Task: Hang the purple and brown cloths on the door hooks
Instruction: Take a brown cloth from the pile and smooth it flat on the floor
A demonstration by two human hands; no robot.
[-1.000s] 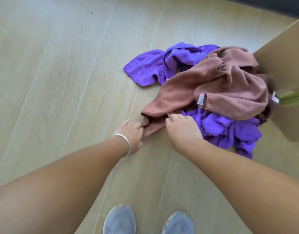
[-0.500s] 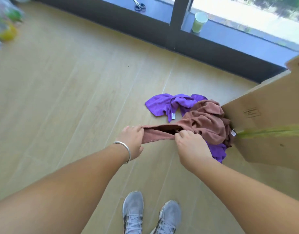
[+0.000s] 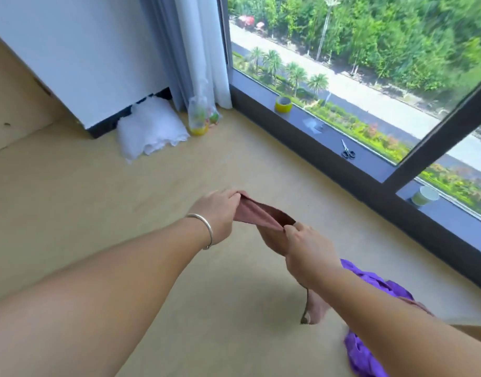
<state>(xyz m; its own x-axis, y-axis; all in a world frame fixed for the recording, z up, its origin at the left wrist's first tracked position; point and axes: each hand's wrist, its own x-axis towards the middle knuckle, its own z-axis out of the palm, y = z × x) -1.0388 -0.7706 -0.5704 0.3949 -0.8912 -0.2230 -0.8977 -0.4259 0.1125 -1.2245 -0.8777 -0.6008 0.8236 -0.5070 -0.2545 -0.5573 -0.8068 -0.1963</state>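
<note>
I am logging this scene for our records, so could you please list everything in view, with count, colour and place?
brown cloth: one, brown, held up between both hands
purple cloth: one, purple, on the floor at lower right
tape roll: one, yellow, on the window sill
scissors: one pair, grey, on the sill
cup: one, pale green, on the sill at right
white bundle: one, white, on the floor by the wall
plastic bag: one, clear with colourful contents, beside the curtain
curtain: one, white, in the corner
bracelet: one, silver, left wrist
left hand: grips the cloth
right hand: pinches the cloth
</note>
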